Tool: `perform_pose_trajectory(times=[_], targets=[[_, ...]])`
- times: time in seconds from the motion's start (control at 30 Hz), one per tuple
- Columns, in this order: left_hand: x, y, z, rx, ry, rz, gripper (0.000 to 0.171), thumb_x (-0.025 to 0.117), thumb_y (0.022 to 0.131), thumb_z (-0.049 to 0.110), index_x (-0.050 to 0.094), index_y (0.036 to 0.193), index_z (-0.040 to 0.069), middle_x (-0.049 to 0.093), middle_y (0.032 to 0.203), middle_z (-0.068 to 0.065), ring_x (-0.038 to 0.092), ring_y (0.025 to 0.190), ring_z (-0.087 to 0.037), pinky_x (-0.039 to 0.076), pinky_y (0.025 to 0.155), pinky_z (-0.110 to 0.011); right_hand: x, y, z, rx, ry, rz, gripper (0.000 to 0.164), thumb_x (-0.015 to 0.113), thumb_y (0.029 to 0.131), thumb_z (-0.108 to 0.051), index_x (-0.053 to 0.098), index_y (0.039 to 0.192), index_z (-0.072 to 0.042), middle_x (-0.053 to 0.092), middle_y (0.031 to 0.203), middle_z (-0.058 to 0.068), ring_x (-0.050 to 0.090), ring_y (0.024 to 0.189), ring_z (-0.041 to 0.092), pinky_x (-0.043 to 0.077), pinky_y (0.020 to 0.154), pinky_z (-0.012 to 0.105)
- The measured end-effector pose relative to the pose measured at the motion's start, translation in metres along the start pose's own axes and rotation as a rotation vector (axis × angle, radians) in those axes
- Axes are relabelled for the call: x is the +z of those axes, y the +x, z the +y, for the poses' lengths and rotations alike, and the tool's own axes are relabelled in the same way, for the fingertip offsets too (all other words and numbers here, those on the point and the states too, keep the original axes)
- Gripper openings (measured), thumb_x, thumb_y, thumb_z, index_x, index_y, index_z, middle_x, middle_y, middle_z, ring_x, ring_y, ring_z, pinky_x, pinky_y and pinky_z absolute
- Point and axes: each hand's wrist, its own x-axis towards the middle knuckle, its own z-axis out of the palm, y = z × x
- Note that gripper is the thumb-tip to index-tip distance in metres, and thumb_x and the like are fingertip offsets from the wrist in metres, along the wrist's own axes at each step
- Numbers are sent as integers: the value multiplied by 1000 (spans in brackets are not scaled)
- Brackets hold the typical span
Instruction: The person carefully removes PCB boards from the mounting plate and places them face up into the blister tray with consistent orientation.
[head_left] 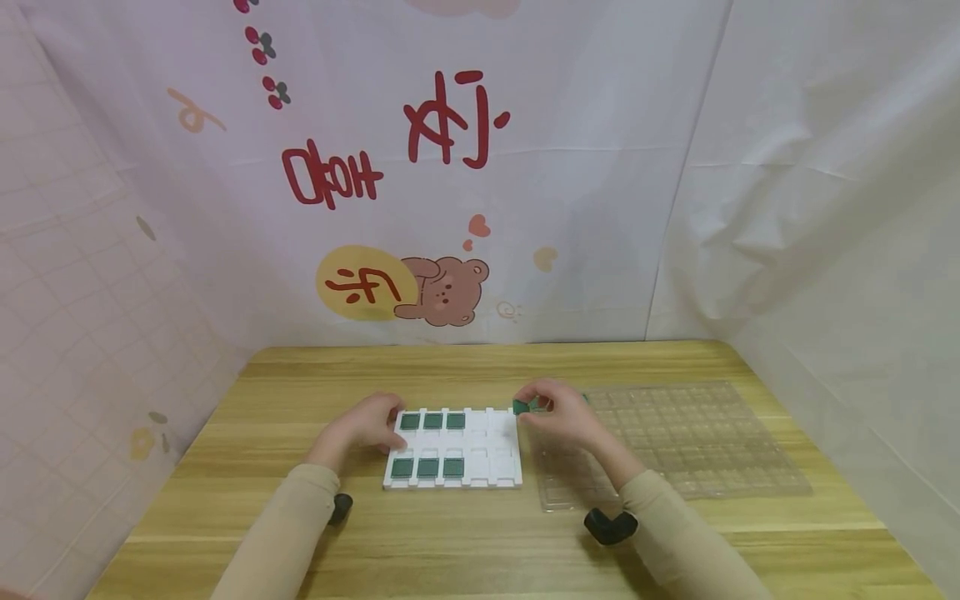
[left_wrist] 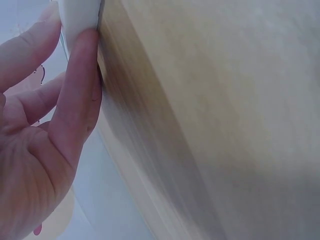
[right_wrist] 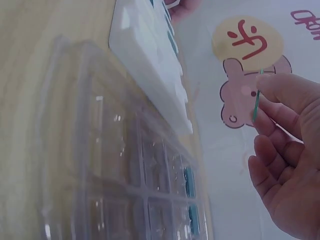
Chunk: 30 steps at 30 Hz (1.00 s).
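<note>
A white foam-like tray (head_left: 491,446) lies on the table with two rows of slots; three green circuit boards (head_left: 432,421) sit at the left of each row. At its left end, my left hand (head_left: 372,423) grips the tray edge between thumb and fingers, and the left wrist view shows the white edge (left_wrist: 80,20) in that hold. Just above the tray's far right corner, my right hand (head_left: 558,412) pinches another small green circuit board (head_left: 521,407). Seen edge-on in the right wrist view, that board (right_wrist: 257,104) is held between thumb and fingertips, apart from the tray.
To the right lies a clear plastic compartment tray (head_left: 697,442), its left part beneath my right hand. Green boards (right_wrist: 189,182) stay in its far compartments. A wooden table (head_left: 450,542) carries everything; printed white cloth (head_left: 600,208) hangs behind and at both sides.
</note>
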Motion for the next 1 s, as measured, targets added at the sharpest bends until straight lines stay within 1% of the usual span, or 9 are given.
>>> perform_pose_trajectory(times=[0.13, 0.27, 0.4, 0.5, 0.67, 0.8, 1.0], targets=[[0, 0, 0, 6, 5, -1, 58, 86, 73, 10, 59, 123, -5, 56, 105, -10, 51, 94, -25, 47, 88, -43, -2, -1, 7, -16, 4, 3, 19, 75, 84, -3, 71, 102, -3, 68, 98, 5, 57, 81, 32, 47, 70, 31], [0, 0, 1, 9, 6, -1, 58, 86, 74, 9, 59, 123, -5, 55, 103, -10, 50, 93, -25, 47, 86, -43, -5, -2, 14, -10, -9, 4, 20, 76, 83, -4, 71, 102, -5, 67, 97, 3, 56, 80, 25, 47, 70, 31], [0, -1, 1, 5, 11, 0, 57, 86, 73, 9, 59, 123, -4, 55, 104, -10, 50, 93, -24, 47, 86, -42, -8, -2, 19, 22, -42, -3, 21, 77, 83, -8, 72, 104, -8, 67, 98, 1, 57, 83, 24, 48, 72, 33], [-1, -2, 2, -4, 6, -1, 57, 86, 73, 9, 60, 122, -4, 55, 106, -10, 51, 94, -25, 47, 87, -42, -10, -2, 22, 28, -81, -5, 20, 77, 83, -8, 72, 103, -9, 67, 98, 2, 58, 84, 26, 49, 74, 34], [-1, -1, 3, -12, 0, -3, 56, 86, 73, 9, 60, 121, -3, 55, 106, -10, 51, 94, -25, 48, 86, -42, -14, -1, 25, 9, -143, -17, 19, 77, 82, -7, 72, 100, -8, 68, 98, 4, 59, 82, 28, 49, 74, 36], [0, -1, 3, -1, 9, 0, 58, 86, 73, 9, 60, 122, -4, 55, 107, -10, 51, 94, -24, 47, 86, -42, -15, -1, 27, -1, -168, -29, 21, 77, 81, -7, 72, 101, -6, 69, 100, 6, 59, 84, 27, 49, 75, 39], [0, -1, 3, 1, 13, 0, 57, 86, 73, 9, 59, 122, -4, 55, 107, -11, 51, 94, -24, 48, 85, -40, -14, 0, 35, -37, -245, -39, 21, 76, 81, -7, 71, 101, -7, 69, 100, 3, 60, 87, 26, 50, 79, 40]])
